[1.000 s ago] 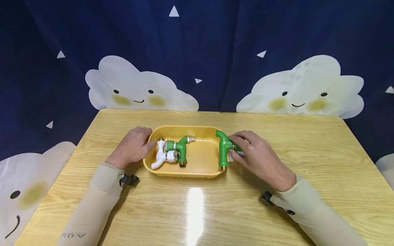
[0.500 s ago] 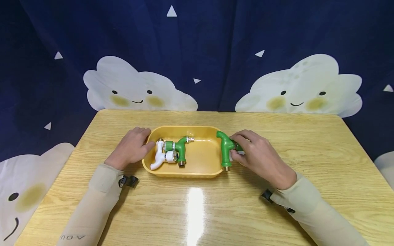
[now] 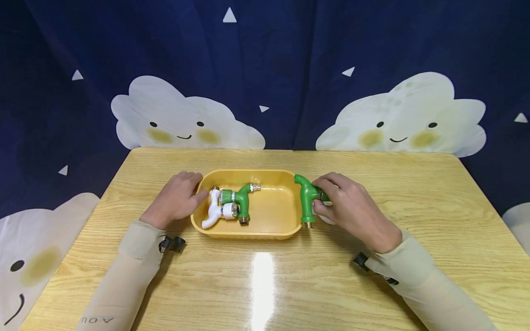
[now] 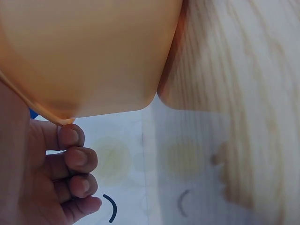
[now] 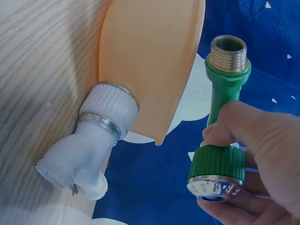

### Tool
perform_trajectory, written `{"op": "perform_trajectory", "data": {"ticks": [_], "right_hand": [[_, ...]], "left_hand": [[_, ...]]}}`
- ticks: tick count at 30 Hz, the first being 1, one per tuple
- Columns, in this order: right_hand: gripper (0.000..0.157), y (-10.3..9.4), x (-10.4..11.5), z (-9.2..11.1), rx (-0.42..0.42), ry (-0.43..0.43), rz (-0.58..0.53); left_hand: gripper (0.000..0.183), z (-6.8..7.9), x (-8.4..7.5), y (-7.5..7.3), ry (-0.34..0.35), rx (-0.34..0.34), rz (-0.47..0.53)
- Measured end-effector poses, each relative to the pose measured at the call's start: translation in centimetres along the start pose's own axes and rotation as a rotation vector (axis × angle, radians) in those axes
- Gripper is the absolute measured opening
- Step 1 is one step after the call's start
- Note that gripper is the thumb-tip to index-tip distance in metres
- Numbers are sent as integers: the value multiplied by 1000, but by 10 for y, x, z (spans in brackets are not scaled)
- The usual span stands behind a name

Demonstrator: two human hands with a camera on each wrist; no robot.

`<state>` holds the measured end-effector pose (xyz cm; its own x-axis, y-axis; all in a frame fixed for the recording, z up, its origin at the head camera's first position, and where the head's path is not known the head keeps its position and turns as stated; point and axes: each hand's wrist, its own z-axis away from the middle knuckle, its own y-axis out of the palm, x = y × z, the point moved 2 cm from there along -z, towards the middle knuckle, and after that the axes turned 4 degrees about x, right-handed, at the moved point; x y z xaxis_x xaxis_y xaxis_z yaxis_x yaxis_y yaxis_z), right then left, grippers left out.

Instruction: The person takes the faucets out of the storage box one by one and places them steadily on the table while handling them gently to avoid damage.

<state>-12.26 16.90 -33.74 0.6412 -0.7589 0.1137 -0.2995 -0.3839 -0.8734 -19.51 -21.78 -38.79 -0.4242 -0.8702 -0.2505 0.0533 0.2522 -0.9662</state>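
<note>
My left hand (image 3: 175, 197) pinches the left rim of a yellow plastic basin (image 3: 269, 236), thumb over the edge and fingers outside. Inside the basin's left half lie a white tap (image 3: 214, 211) and a smaller green tap (image 3: 243, 202), their knobs side by side. My right hand (image 3: 352, 207) holds a larger green tap (image 3: 307, 200) by its knob end, over the basin's right rim. In the right wrist view its threaded brass inlet points up. Below that hand another white tap (image 5: 96, 140) lies on the table beside the basin; the head view mostly hides it.
The basin stands on a wooden table (image 3: 207, 285) whose back edge meets a dark blue curtain (image 3: 290, 69) printed with clouds. Dark camera mounts (image 3: 173, 244) sit at both wrists.
The larger green tap has moved slightly right with my right hand, from inside the basin's right end to over its rim. My left hand keeps its hold on the basin.
</note>
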Motion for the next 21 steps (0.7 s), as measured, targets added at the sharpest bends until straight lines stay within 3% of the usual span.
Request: {"op": "perform_trajectory", "data": {"ticks": [21], "right_hand": [[24, -2, -6, 0, 44, 29, 16]], "left_hand": [[24, 0, -1, -1, -6, 6, -4]]}}
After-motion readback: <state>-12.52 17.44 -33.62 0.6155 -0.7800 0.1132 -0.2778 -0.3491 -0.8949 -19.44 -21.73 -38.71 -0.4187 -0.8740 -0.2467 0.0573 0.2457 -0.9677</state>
